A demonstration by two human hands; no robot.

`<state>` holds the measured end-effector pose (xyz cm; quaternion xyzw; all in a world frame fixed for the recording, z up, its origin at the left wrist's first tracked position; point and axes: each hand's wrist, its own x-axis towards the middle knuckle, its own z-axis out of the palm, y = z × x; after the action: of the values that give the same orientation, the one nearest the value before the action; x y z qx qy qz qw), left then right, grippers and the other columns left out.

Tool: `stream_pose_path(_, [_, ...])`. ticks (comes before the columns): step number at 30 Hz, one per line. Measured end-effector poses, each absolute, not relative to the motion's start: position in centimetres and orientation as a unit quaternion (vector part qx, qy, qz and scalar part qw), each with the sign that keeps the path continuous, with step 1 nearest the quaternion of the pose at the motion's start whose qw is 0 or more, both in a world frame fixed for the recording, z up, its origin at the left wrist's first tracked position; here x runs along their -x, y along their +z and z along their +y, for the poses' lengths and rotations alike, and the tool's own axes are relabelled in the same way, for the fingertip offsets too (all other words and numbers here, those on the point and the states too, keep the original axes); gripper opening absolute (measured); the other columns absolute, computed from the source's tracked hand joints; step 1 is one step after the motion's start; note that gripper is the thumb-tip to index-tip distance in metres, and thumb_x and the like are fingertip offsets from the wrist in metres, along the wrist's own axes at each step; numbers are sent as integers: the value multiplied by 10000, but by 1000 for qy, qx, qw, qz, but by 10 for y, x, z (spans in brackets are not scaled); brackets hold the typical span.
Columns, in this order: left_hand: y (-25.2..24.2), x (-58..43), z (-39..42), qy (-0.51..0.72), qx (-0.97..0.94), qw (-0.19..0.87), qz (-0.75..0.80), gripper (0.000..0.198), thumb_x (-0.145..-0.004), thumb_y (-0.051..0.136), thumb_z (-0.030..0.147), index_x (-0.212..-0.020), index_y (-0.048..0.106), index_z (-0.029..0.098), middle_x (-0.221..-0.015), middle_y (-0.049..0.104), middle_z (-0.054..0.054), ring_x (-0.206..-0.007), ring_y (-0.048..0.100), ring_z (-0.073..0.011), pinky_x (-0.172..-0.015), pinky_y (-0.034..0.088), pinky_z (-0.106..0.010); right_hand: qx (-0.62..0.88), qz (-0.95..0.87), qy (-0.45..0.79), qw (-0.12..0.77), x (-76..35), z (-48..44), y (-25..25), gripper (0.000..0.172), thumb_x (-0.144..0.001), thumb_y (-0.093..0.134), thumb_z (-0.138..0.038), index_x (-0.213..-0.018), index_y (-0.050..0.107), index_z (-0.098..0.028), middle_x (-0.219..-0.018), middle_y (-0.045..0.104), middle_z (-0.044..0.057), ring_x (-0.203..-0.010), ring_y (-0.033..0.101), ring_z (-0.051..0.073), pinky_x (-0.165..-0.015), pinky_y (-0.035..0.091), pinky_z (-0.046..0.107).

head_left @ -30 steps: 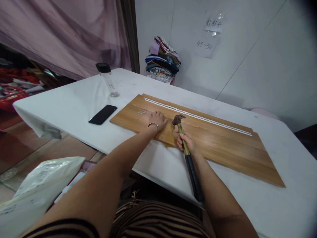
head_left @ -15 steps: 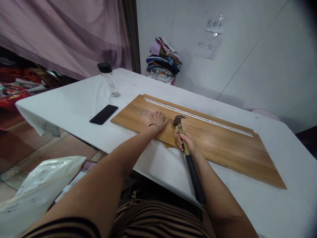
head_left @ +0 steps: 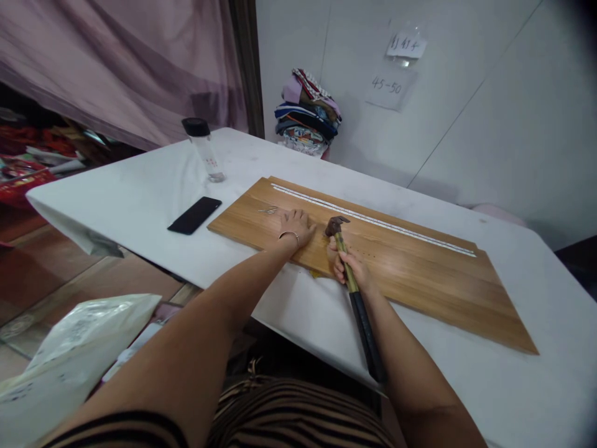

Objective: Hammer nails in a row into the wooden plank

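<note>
A long wooden board (head_left: 420,274) lies on the white table (head_left: 140,193), with a white strip (head_left: 373,219) along its far edge. My left hand (head_left: 296,227) rests flat on the board near its left end, fingers stretched out. My right hand (head_left: 347,266) is wrapped round the neck of a hammer (head_left: 346,261); its dark head (head_left: 336,224) sits on the board just right of my left hand. A row of small nail points (head_left: 361,252) shows to the right of the hammer. A few loose nails (head_left: 268,210) lie left of my left hand.
A black phone (head_left: 194,215) and a clear bottle with a black cap (head_left: 204,149) stand left of the board. A pile of folded cloth (head_left: 306,112) sits by the wall. A white plastic bag (head_left: 69,361) lies low at the left.
</note>
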<state>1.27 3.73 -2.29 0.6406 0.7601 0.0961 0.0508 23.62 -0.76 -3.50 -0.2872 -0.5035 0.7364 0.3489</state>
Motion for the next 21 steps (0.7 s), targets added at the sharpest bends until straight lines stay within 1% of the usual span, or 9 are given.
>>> stream_pose_path(5, [-21, -14, 36, 91, -642, 47, 759, 541, -1076, 377, 486, -1431, 659, 192, -1646, 545, -156, -1537, 419, -334, -1254, 321, -543, 283, -501, 741, 345, -237, -7, -35, 493, -809, 795, -546, -1111, 592, -214, -545, 511, -119, -385, 473, 113, -338, 299, 216])
stream_pose_path(9, [-22, -13, 37, 94, -641, 50, 760, 550, -1073, 380, 488, -1447, 650, 189, -1663, 528, -155, -1553, 405, -343, -1255, 321, -545, 283, -509, 740, 335, -237, -7, -35, 477, -821, 785, -552, -1096, 597, -211, -542, 507, -118, -377, 464, 109, -339, 292, 215])
stream_pose_path(16, [-23, -12, 37, 95, -645, 48, 757, 550, -1075, 372, 488, -1438, 652, 184, -1632, 555, -166, -1531, 426, -339, -1251, 321, -551, 295, -501, 736, 346, -236, -8, -35, 515, -788, 804, -551, -1114, 586, -217, -536, 514, -123, -383, 471, 114, -337, 313, 215])
stream_pose_path(21, [-25, -11, 38, 97, -645, 45, 757, 554, -1072, 372, 485, -1429, 659, 173, -1636, 553, -169, -1527, 429, -341, -1251, 321, -558, 284, -505, 740, 342, -237, -7, -35, 475, -805, 788, -545, -1099, 599, -223, -543, 508, -120, -385, 462, 110, -340, 302, 210])
